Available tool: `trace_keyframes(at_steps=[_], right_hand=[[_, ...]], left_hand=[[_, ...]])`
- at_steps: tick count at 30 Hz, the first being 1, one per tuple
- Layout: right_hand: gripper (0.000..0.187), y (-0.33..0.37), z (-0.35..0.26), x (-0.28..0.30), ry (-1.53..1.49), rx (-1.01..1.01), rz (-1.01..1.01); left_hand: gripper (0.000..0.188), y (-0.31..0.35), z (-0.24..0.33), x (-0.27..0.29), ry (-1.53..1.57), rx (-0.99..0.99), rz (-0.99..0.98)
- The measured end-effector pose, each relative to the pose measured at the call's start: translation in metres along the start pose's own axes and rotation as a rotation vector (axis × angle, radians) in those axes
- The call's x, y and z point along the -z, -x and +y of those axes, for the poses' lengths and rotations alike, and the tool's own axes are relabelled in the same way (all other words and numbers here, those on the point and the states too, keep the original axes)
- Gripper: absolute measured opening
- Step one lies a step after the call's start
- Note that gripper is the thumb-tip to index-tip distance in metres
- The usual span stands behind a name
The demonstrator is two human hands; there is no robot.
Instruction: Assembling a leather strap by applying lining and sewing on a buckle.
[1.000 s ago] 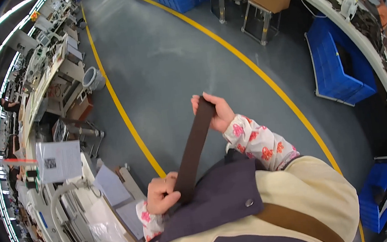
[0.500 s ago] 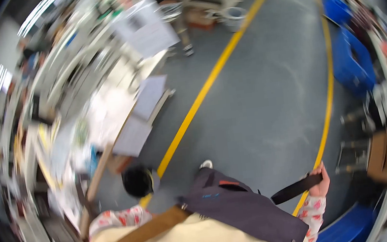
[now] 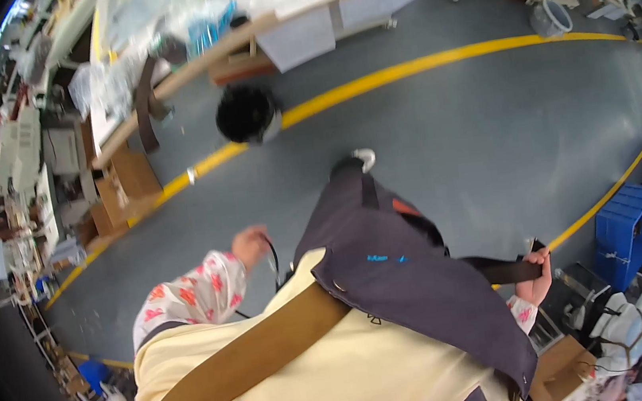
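A cream top with floral sleeves and a dark grey-purple apron (image 3: 393, 264) cover my body, with a wide brown strap (image 3: 253, 361) running diagonally across the chest. My right hand (image 3: 537, 276) is closed around the end of a black strap (image 3: 498, 268), which stretches out from the apron's right side. Out to the left, my left hand (image 3: 250, 247) has its fingers bent together at a thin black cord (image 3: 275, 261) that hangs beside the apron. Where the cord ends is hidden. One light shoe (image 3: 365, 160) shows beyond the apron.
A black-lined bin (image 3: 248, 113) stands by the yellow floor line ahead. Behind it runs a worktable (image 3: 200, 61) with plastic bags and hanging papers. Cardboard boxes (image 3: 129, 184) are at left, blue crates (image 3: 628, 231) at right, and a pale bucket (image 3: 551, 17) lies far right.
My view has turned left, so the table and bin now lie ahead. My left hand has come into sight with the cord. My right hand still grips the black strap.
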State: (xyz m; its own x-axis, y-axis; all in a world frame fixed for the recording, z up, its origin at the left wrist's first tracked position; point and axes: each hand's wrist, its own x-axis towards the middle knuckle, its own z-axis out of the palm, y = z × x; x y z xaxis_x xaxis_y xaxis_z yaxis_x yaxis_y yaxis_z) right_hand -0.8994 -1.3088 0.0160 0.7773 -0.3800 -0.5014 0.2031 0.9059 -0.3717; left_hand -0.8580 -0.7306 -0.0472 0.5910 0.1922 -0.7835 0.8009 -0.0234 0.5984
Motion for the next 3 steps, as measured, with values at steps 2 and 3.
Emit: trace_keyframes(at_steps=[2,3], right_hand=[[0.02,0.008,-0.002,-0.014,-0.013,-0.051,-0.017],[0.021,0.006,-0.009,-0.001,0.008,-0.075,-0.042]], left_hand=[[0.03,0.004,0.004,0.011,-0.019,-0.054,-0.035],[0.032,0.005,0.008,0.014,-0.024,-0.037,-0.068]])
